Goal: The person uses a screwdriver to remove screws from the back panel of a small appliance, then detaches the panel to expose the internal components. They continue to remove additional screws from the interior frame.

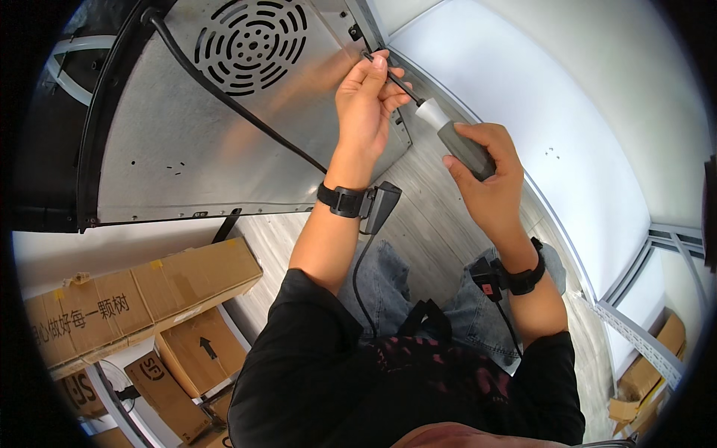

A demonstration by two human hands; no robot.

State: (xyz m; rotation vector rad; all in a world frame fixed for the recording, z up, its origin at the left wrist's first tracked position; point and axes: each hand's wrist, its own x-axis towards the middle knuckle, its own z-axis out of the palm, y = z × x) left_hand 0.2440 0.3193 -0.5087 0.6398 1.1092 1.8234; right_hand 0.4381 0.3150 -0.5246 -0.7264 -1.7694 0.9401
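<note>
Your left hand [364, 112] is mostly closed: thumb and index pinch the thin dark shaft of a screwdriver [463, 148] nr its tip, other fingers loosely curled. Your right hand [497, 168] is part-curled round its grey handle, thumb on one side, fingers on the other. The screwdriver slants btwn both hands, tip up by the right edge of a big metal case [172, 127]; can't tell if it touches. The case has a round slotted vent [252, 45], w/ a black cable [224, 101] running across its face; its inside is hidden.

Containers: lower left, a long cardboard box [179, 284] w/ yellow tape bits, contents hidden. Below it in view, a brown box w/ a black arrow [205, 351] & a narrower box [168, 396], contents also hidden. Lower right, a cardboard box w/ loose flaps [650, 366]; can't tell what's in it.
</note>
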